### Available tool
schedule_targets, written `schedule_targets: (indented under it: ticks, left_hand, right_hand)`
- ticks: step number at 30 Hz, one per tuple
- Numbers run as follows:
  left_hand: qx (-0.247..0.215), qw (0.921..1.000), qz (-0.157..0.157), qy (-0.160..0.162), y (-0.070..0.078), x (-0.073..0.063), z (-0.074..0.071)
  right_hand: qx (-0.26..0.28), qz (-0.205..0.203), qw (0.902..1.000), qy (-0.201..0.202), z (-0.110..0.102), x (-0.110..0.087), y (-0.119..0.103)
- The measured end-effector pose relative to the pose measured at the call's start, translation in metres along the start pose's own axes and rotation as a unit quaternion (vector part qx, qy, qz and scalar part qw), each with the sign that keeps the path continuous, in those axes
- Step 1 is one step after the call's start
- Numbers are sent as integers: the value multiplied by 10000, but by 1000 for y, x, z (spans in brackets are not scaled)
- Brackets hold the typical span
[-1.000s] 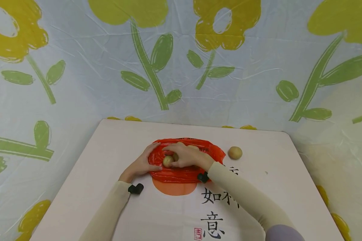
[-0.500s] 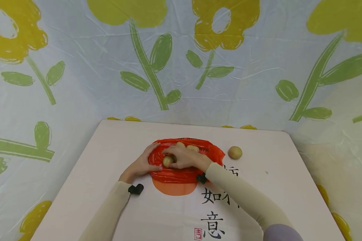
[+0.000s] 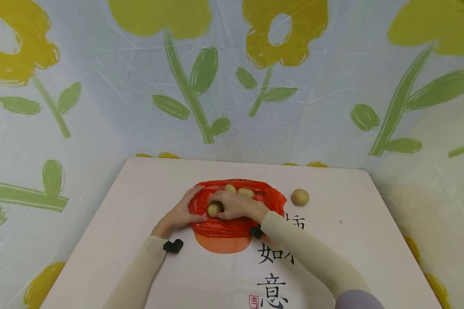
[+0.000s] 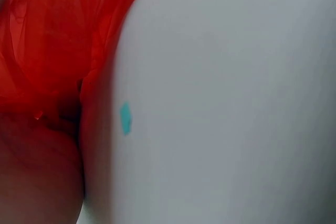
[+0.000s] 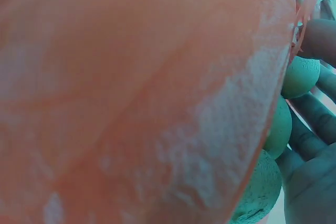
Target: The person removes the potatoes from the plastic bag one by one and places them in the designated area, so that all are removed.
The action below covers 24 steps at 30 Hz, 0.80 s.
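A red plastic bag (image 3: 232, 227) lies opened out at the middle of the table, with several potatoes in it. My left hand (image 3: 179, 212) rests at the bag's left end, its thumb and fingers spread apart over the plastic. Reaching in from the right, my right hand (image 3: 236, 205) holds a round potato (image 3: 214, 209) between thumb and fingers. Two more potatoes, one at the back (image 3: 230, 188) and another beside it (image 3: 246, 193), show behind that hand. In the right wrist view, the bag's plastic covers most of the picture; potatoes (image 5: 257, 190) line its edge beside the fingers (image 5: 310, 142).
One loose potato (image 3: 300, 197) lies on the table (image 3: 340, 257), right of the bag. The pale tabletop bears an orange disc (image 3: 222, 245) and black characters (image 3: 272, 287). A flower-printed cloth (image 3: 313, 111) hangs around the table's back and sides.
My right hand has drawn slightly back and right, so more of the two potatoes behind it shows. The left hand stays at the bag's end. The head view has shifted a little.
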<state>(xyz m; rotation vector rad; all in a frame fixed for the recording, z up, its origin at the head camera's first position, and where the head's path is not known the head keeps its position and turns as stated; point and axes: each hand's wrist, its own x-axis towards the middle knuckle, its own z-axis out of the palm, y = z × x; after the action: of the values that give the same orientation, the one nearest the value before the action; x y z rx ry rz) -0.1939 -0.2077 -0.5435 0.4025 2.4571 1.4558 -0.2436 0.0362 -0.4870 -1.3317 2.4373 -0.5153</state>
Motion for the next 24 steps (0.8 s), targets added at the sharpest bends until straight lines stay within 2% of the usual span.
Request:
schedule_targets:
  ticks: [11, 20, 24]
  left_hand:
    - [-43, 10000, 10, 83, -2, -2, 1]
    - [-130, 9998, -85, 97, -2, -1, 1]
    - [-14, 9999, -118, 60, -2, -1, 1]
  right_hand:
    - [538, -27, 9980, 334, -4, 0, 2]
    - [855, 481, 9924, 737, -10, -9, 4]
    - [1160, 471, 9879, 916, -16, -16, -1]
